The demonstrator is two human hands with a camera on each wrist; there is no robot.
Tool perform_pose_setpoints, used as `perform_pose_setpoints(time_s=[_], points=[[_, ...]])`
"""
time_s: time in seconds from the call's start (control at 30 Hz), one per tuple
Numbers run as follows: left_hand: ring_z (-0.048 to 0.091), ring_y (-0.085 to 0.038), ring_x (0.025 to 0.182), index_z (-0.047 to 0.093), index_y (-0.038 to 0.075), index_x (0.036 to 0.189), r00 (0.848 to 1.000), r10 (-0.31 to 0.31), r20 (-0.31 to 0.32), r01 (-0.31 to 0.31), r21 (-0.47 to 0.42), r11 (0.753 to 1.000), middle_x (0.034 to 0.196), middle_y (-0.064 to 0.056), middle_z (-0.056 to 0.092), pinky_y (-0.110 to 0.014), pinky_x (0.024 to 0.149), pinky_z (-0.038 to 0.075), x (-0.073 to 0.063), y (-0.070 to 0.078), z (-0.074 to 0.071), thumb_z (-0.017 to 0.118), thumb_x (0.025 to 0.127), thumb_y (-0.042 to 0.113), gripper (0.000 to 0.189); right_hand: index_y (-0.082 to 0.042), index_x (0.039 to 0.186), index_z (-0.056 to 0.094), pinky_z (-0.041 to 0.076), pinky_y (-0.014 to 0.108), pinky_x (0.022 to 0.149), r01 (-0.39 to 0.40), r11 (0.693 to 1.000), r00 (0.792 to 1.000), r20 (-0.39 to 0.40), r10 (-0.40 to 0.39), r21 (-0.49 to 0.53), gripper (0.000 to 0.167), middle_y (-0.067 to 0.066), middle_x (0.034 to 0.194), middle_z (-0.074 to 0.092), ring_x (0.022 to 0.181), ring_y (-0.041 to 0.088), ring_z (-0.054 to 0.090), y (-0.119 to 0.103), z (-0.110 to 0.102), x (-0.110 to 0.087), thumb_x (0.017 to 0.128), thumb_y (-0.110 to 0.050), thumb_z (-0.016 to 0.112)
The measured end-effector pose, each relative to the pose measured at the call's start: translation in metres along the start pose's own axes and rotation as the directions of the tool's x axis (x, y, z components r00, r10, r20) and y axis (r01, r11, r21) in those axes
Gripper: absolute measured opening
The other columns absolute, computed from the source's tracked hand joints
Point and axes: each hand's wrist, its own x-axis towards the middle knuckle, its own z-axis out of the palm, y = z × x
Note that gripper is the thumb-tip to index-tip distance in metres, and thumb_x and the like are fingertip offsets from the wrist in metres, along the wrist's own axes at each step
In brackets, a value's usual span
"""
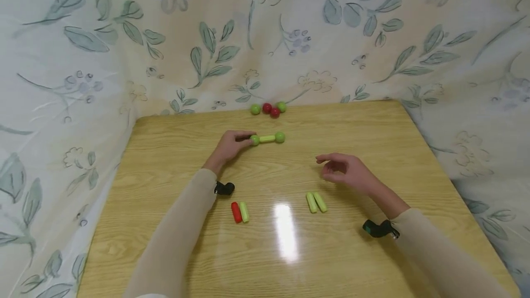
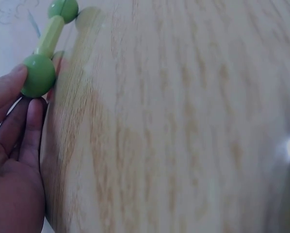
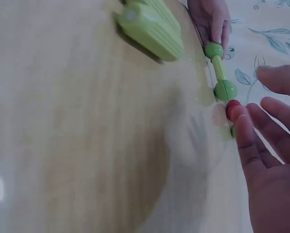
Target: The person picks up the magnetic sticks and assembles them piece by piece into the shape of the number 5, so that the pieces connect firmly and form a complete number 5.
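My left hand (image 1: 233, 145) pinches the near green ball (image 2: 39, 75) of a toy dumbbell, with the thumb against one side and fingers under it. A light green ribbed rod (image 1: 267, 138) joins that ball to a second green ball (image 1: 279, 137). The dumbbell lies level across the back half of the table. Off to the right, my right hand (image 1: 345, 171) hovers with loosely bent fingers and holds nothing. Two light green rods (image 1: 316, 202) lie side by side just below it, also large in the right wrist view.
Along the table's back edge sit two red balls (image 1: 267, 108) and two green balls (image 1: 255, 109). A red rod (image 1: 236, 212) and a light green rod (image 1: 244, 212) lie together at front left. Floral cloth (image 1: 256, 68) hangs behind the wooden table (image 1: 165, 151).
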Motion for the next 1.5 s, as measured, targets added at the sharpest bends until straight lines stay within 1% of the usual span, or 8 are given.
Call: perform_pose_setpoints(time_s=[0.13, 0.3, 0.53, 0.87, 1.0, 1.17, 1.33, 1.5], points=[[0.061, -0.025, 0.136, 0.075, 0.012, 0.138, 1.000, -0.004, -0.002, 0.004, -0.001, 1.000, 0.141, -0.007, 0.071, -0.043, 0.117, 0.045, 0.002, -0.001, 0.002, 0.077, 0.104, 0.022, 0.035, 0.001, 0.145, 0.066, 0.058, 0.029, 0.095, 0.027, 0.997, 0.999, 0.031, -0.025, -0.067, 0.054, 0.019, 0.132, 0.070, 0.106, 0.029, 0.070, -0.004, 0.004, -0.021, 0.095, -0.004, 0.085], [0.061, -0.025, 0.135, 0.075, 0.012, 0.138, 1.000, 0.001, -0.008, -0.001, -0.006, 1.000, 0.141, -0.007, 0.071, -0.044, 0.117, 0.045, 0.004, -0.003, 0.002, 0.077, 0.104, 0.021, 0.035, -0.001, 0.143, 0.067, 0.061, 0.038, 0.093, 0.065, 0.985, 0.996, 0.074, -0.053, -0.159, 0.056, 0.010, 0.124, 0.071, 0.103, 0.026, 0.070, -0.007, 0.012, -0.037, 0.091, -0.007, 0.089], [0.061, -0.024, 0.135, 0.076, 0.012, 0.137, 1.000, -0.001, -0.005, 0.001, -0.011, 1.000, 0.140, -0.007, 0.071, -0.043, 0.117, 0.045, 0.004, -0.005, 0.003, 0.077, 0.104, 0.021, 0.034, -0.002, 0.141, 0.067, 0.059, 0.033, 0.078, 0.115, 0.969, 0.988, 0.124, -0.089, -0.219, 0.060, 0.003, 0.105, 0.070, 0.091, 0.020, 0.066, -0.002, 0.026, -0.049, 0.087, -0.005, 0.093], [0.061, -0.024, 0.134, 0.075, 0.012, 0.138, 1.000, -0.005, 0.002, 0.005, -0.001, 1.000, 0.141, -0.005, 0.071, -0.043, 0.116, 0.045, 0.004, -0.008, 0.003, 0.077, 0.105, 0.023, 0.035, -0.008, 0.147, 0.065, 0.058, 0.032, 0.081, 0.101, 0.947, 0.982, 0.183, -0.046, -0.304, 0.066, -0.006, 0.108, 0.066, 0.096, 0.014, 0.063, -0.003, 0.031, -0.049, 0.087, -0.012, 0.094], [0.063, -0.024, 0.132, 0.076, 0.012, 0.138, 1.000, 0.004, 0.001, -0.004, -0.009, 1.000, 0.140, -0.005, 0.072, -0.043, 0.115, 0.047, 0.004, -0.008, 0.002, 0.077, 0.105, 0.023, 0.035, -0.008, 0.144, 0.067, 0.058, 0.032, 0.081, 0.112, 0.939, 0.980, 0.192, -0.050, -0.327, 0.062, -0.007, 0.108, 0.066, 0.096, 0.014, 0.063, -0.006, 0.031, -0.047, 0.088, -0.012, 0.093], [0.063, -0.024, 0.131, 0.075, 0.011, 0.138, 1.000, 0.003, 0.006, -0.003, -0.006, 1.000, 0.140, -0.006, 0.072, -0.043, 0.114, 0.048, 0.005, -0.007, 0.001, 0.077, 0.105, 0.023, 0.035, -0.009, 0.136, 0.072, 0.057, 0.032, 0.078, 0.130, 0.928, 0.980, 0.187, -0.067, -0.349, 0.051, -0.008, 0.105, 0.066, 0.092, 0.013, 0.063, -0.006, 0.032, -0.046, 0.089, -0.013, 0.092], [0.063, -0.025, 0.132, 0.075, 0.011, 0.138, 1.000, -0.006, 0.004, 0.006, -0.002, 1.000, 0.140, -0.007, 0.072, -0.043, 0.114, 0.048, 0.004, -0.006, 0.000, 0.077, 0.105, 0.023, 0.035, -0.009, 0.134, 0.072, 0.057, 0.031, 0.078, 0.136, 0.917, 0.982, 0.174, -0.075, -0.375, 0.049, -0.010, 0.102, 0.065, 0.091, 0.010, 0.062, -0.002, 0.033, -0.045, 0.090, -0.014, 0.091], [0.064, -0.024, 0.130, 0.076, 0.012, 0.138, 1.000, -0.015, 0.005, 0.015, -0.003, 1.000, 0.140, -0.006, 0.072, -0.043, 0.114, 0.048, 0.005, -0.005, 0.001, 0.077, 0.105, 0.023, 0.035, -0.006, 0.133, 0.072, 0.057, 0.031, 0.077, 0.129, 0.925, 0.987, 0.137, -0.085, -0.356, 0.048, -0.009, 0.099, 0.068, 0.089, 0.010, 0.064, 0.002, 0.032, -0.043, 0.089, -0.013, 0.091]])
